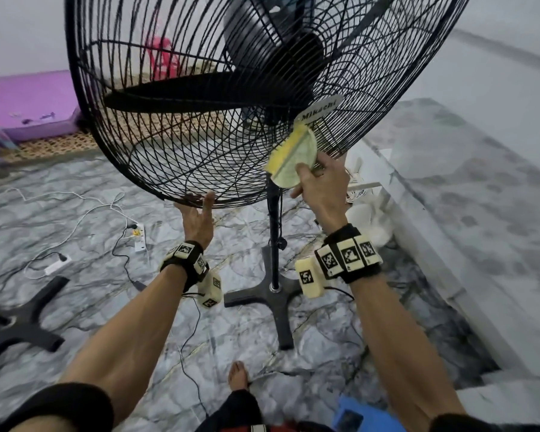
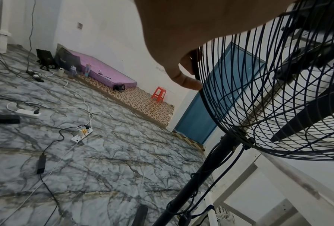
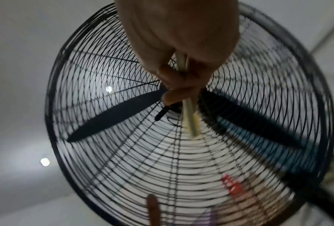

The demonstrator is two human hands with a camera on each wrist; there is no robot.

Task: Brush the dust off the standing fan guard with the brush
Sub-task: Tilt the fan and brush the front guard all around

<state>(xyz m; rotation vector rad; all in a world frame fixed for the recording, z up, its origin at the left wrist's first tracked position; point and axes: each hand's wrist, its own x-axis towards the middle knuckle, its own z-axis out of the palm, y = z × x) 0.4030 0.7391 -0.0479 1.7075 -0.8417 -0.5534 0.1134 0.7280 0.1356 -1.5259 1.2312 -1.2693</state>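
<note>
Bare foot (image 1: 238,375): on the marble-patterned floor (image 1: 113,310), at the lower edge of the head view, beside a blue object (image 1: 351,414) only partly in frame.

Left hand (image 1: 197,218): raised to the bottom rim of the fan guard (image 1: 156,141). Fingers hooked over the rim from below, one finger straight up against the wires; in the left wrist view a fingertip (image 2: 187,81) lies on the rim wire. Holds the guard and nothing else.

Right hand (image 1: 323,182): raised to the lower right of the guard face, fingers and thumb curled around the brush (image 1: 293,157). In the right wrist view the fingers (image 3: 174,90) wrap a pale handle that runs out toward the hub.

Brush: pale green body with yellow bristle side, gripped at its near end, far end up against the guard wires just below the white name badge (image 1: 320,110) at the centre. Whether the bristles actually touch the wire cannot be told.

Fan guard: black wire cage, tilted, with black blades (image 1: 181,93) inside it and the motor housing behind. Carried on a black pole (image 1: 274,232) rising from a cross-shaped base (image 1: 275,299) on the floor.

Second cross-shaped base (image 1: 19,319): on the floor to the left, well apart from the fan.

Power strips (image 1: 139,236) and cables: white and black, scattered on the floor left of the pole.

Purple mattress (image 1: 28,101): against the far wall on a woven mat (image 1: 60,145). Red stool (image 2: 158,94) further along the mat, near a blue door (image 2: 201,119).
</note>
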